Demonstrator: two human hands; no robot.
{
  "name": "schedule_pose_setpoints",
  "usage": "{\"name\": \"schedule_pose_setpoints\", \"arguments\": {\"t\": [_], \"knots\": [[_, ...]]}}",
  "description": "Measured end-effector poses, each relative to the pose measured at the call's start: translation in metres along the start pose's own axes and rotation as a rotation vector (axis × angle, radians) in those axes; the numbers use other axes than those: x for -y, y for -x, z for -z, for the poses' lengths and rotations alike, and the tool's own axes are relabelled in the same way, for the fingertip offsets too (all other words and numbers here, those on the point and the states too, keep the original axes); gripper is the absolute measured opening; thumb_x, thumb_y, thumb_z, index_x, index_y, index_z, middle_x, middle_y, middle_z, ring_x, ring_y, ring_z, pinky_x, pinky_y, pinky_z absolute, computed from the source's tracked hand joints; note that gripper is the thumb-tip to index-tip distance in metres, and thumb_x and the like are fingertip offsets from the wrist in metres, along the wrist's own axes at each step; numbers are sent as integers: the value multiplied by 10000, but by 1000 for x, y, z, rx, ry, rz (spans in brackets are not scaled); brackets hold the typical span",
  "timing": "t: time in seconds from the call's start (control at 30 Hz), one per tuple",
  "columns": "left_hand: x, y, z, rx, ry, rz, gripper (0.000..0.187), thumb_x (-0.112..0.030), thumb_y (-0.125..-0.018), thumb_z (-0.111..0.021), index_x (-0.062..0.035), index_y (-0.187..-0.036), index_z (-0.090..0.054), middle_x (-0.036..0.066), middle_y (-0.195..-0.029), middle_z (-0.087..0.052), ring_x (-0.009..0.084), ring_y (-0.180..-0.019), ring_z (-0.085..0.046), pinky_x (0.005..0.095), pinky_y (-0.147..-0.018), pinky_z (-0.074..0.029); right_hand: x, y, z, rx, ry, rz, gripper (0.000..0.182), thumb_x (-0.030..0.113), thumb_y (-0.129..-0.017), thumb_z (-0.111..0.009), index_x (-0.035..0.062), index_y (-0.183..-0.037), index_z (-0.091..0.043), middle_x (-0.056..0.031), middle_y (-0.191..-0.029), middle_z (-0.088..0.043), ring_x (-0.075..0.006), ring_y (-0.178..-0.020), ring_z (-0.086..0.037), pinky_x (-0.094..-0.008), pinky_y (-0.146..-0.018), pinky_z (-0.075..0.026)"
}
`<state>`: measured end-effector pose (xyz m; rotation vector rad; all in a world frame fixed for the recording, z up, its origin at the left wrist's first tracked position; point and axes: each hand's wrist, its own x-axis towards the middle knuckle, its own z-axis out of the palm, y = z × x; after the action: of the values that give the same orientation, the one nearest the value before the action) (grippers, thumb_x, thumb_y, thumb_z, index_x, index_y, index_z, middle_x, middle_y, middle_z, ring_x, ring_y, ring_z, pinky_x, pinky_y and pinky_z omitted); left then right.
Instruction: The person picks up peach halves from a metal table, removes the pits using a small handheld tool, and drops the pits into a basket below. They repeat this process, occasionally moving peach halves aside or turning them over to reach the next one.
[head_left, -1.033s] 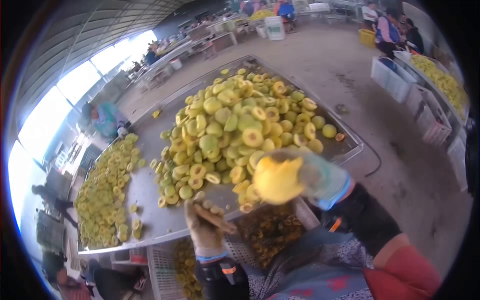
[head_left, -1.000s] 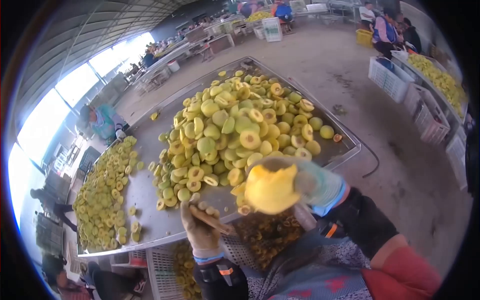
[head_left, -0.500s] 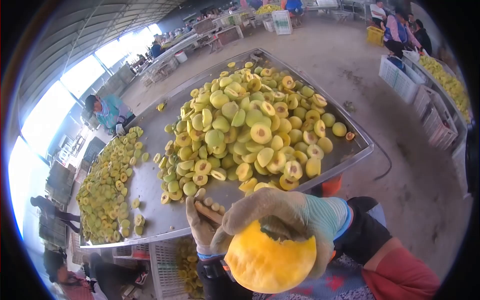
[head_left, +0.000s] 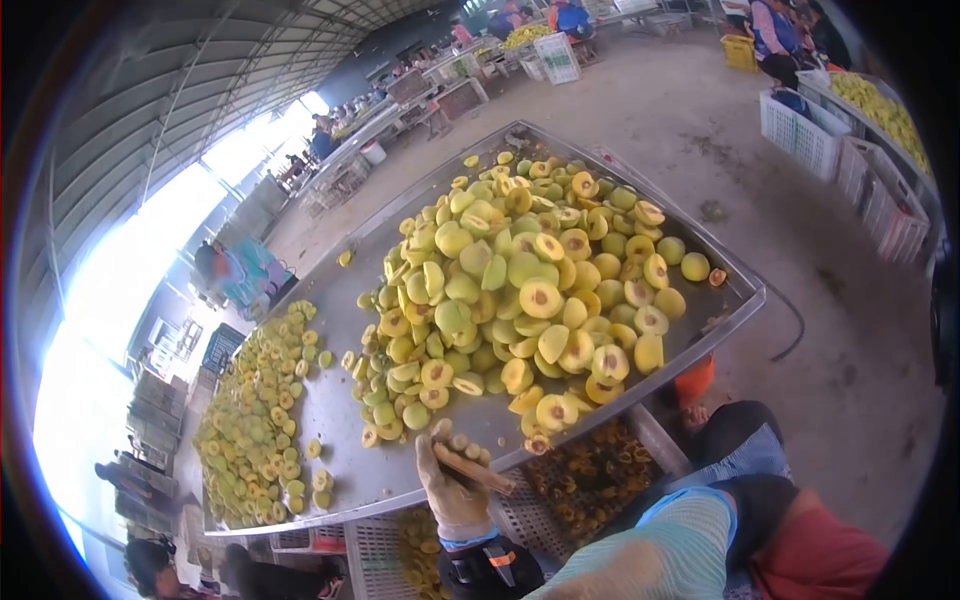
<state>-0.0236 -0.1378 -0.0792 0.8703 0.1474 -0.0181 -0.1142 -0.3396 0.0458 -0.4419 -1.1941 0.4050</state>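
My left hand (head_left: 460,500), in a tan glove, is closed around a flat wooden handle (head_left: 472,468) at the table's near edge. The rest of that tool does not show. My right hand (head_left: 625,572) is low at the bottom edge, in a glove with a teal striped cuff; its fingers are out of the frame, so what it holds is hidden. Beyond the hands rises a large heap of halved yellow-green peaches (head_left: 520,290), several with brown stone centres. One ragged piece of peach (head_left: 538,443) sits at the table rim.
The metal table (head_left: 350,430) has a raised rim and a second peach heap (head_left: 255,420) at left, beside a person in teal (head_left: 245,280). Below the near edge are a crate of brown scraps (head_left: 590,475) and a white crate (head_left: 375,555). More crates (head_left: 800,130) stand right.
My right hand has dropped toward the bottom edge, and the yellow peach half it held is out of view. My left hand still grips the wooden handle. The view has shifted.
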Motion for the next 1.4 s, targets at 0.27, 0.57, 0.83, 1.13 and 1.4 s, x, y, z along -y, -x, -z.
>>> {"name": "schedule_pose_setpoints", "arguments": {"t": [0.27,0.57,0.83,1.13,1.4], "knots": [[6,-2,-2,-35,-67,-3,437,-481,-978,-603,-82,-1156,-597,5,-864,-550,148,-752,-539,312,-685,-471,5,0,-16,50,146,43,1148,476,-480,-978,-50,-1373,-484,-170,-1263,-619,-276,-1142,-626,-351,-982,-492],[5,0,-6,-29,-100,-4,445,-481,-981,-599,-75,-1162,-600,7,-870,-546,147,-754,-528,313,-686,-468,8,0,-14,13,174,165,1103,486,-502,-958,-72,-1342,-512,-175,-1274,-608,-289,-1135,-632,-348,-974,-510],[5,1,-9,-55,-89,-23,425,-464,-977,-611,-76,-1150,-616,-5,-847,-540,134,-708,-550,295,-639,-496,22,-10,-4,72,347,271,1052,501,-533,-950,-77,-1316,-550,-174,-1290,-604,-282,-1132,-642,-337,-964,-521],[3,-3,1,-27,-19,18,406,-443,-985,-608,-85,-1175,-613,-8,-872,-567,141,-736,-572,302,-653,-508,3,0,-8,44,-114,183,1142,461,-517,-974,-102,-1371,-467,-195,-1237,-623,-260,-1121,-636,-336,-959,-520],[1,-19,43,183,206,72,410,-437,-1004,-577,-101,-1239,-598,13,-973,-616,172,-851,-611,341,-770,-539,-6,-11,5,-142,-197,251,1243,427,-535,-981,-128,-1439,-332,-214,-1244,-612,-266,-1164,-602,-365,-982,-502]]}}
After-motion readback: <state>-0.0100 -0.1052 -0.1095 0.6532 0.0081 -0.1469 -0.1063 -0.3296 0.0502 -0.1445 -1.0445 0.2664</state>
